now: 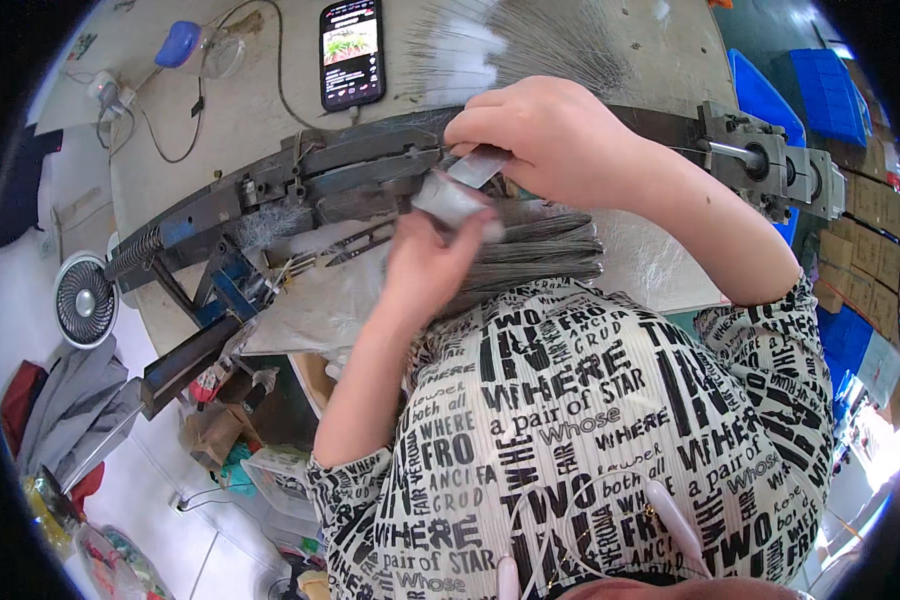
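Note:
My left hand (432,262) is closed round a whitish, shiny roll that looks like clear tape (452,200), blurred by motion. From it a clear strip (480,166) runs up to my right hand (545,130), whose fingers are pinched at its upper end; the fingertips are partly hidden. Just below and right of both hands lies a thick bundle of thin grey metal wires (545,248), close to my body. Behind the hands a long dark metal bench fixture (360,170) crosses the table.
Loose thin wires (530,50) fan out at the back. A phone with a lit screen (352,55) lies beyond the fixture. Pliers-like tools (358,243) rest left of the bundle. A metal clamp block (770,160) stands at right, a small fan (84,300) far left.

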`<action>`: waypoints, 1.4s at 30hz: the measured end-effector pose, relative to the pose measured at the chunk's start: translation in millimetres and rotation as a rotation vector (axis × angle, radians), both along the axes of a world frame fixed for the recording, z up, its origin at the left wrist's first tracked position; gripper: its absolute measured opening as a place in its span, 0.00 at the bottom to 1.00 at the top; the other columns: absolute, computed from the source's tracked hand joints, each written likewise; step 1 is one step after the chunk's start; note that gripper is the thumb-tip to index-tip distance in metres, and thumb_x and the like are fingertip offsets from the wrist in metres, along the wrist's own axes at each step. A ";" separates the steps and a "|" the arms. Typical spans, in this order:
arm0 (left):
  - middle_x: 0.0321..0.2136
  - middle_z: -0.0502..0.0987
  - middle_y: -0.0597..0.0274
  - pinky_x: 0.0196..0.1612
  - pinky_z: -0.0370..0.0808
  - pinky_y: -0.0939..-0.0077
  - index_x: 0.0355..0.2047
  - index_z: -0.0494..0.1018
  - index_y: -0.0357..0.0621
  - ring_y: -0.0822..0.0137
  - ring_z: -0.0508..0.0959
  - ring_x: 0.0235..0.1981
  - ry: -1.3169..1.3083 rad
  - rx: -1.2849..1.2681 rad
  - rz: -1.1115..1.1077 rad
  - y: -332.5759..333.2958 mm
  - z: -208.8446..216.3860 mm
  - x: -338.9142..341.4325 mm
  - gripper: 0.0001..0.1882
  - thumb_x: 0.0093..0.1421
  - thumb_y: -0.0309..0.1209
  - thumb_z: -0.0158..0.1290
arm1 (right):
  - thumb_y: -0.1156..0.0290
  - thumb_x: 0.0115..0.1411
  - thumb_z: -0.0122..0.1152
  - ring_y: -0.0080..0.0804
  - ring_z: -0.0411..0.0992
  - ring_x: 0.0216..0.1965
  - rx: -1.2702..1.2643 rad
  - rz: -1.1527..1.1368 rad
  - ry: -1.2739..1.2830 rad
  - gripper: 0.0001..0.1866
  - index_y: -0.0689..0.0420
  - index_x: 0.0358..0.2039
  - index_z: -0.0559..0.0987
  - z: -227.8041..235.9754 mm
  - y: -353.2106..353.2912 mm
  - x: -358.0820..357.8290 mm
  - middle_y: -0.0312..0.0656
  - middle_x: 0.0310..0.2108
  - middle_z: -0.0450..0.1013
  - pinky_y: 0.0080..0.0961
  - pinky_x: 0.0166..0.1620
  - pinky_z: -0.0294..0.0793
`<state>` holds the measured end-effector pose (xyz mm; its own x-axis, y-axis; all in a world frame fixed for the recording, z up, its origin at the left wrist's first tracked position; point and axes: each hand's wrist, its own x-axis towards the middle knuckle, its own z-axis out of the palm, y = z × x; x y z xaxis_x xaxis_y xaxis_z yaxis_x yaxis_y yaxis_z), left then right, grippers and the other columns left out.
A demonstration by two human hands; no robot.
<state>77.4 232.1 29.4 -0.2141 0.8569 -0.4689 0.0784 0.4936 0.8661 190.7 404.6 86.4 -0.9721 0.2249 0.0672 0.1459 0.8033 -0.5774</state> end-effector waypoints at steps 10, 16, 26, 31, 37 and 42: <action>0.38 0.78 0.54 0.50 0.71 0.70 0.46 0.76 0.37 0.62 0.77 0.40 -0.057 -0.051 0.453 -94.6 -20.2 -61.2 0.19 0.65 0.41 0.52 | 0.72 0.52 0.61 0.46 0.72 0.46 0.072 0.149 0.091 0.20 0.57 0.48 0.76 11.7 -16.6 38.7 0.47 0.46 0.72 0.36 0.48 0.71; 0.31 0.75 0.67 0.46 0.72 0.71 0.45 0.74 0.39 0.70 0.76 0.35 -0.359 0.038 1.059 -150.8 -18.2 -86.8 0.20 0.65 0.44 0.53 | 0.74 0.55 0.58 0.50 0.70 0.48 0.014 -0.173 -0.043 0.25 0.57 0.56 0.69 -40.4 -13.2 31.3 0.48 0.48 0.71 0.37 0.50 0.71; 0.28 0.74 0.64 0.40 0.69 0.74 0.44 0.73 0.38 0.72 0.73 0.33 -0.561 0.124 0.689 -98.4 4.6 -41.4 0.14 0.68 0.36 0.48 | 0.78 0.60 0.58 0.25 0.72 0.35 -0.493 -0.040 -0.103 0.08 0.61 0.41 0.74 24.0 10.7 83.0 0.38 0.35 0.72 0.23 0.37 0.71; 0.33 0.77 0.61 0.44 0.71 0.73 0.37 0.76 0.33 0.72 0.75 0.38 -0.382 0.130 -0.381 52.0 43.2 17.9 0.12 0.66 0.33 0.51 | 0.74 0.64 0.56 0.17 0.69 0.34 -0.628 -0.380 0.058 0.14 0.62 0.50 0.74 37.1 31.3 75.8 0.34 0.34 0.72 0.16 0.40 0.70; 0.38 0.78 0.63 0.44 0.68 0.75 0.44 0.74 0.39 0.69 0.76 0.41 -0.635 0.125 0.141 77.0 7.1 50.1 0.15 0.66 0.37 0.50 | 0.76 0.63 0.57 0.16 0.69 0.39 -0.901 -0.252 0.119 0.13 0.63 0.49 0.75 25.6 24.0 60.4 0.35 0.41 0.73 0.16 0.39 0.68; 0.40 0.77 0.63 0.42 0.67 0.75 0.47 0.72 0.40 0.70 0.75 0.42 -0.689 0.102 0.460 39.1 33.2 34.4 0.16 0.68 0.38 0.46 | 0.78 0.60 0.58 0.23 0.71 0.39 -0.430 -0.269 0.001 0.12 0.61 0.45 0.76 2.1 26.0 43.7 0.37 0.38 0.72 0.24 0.43 0.70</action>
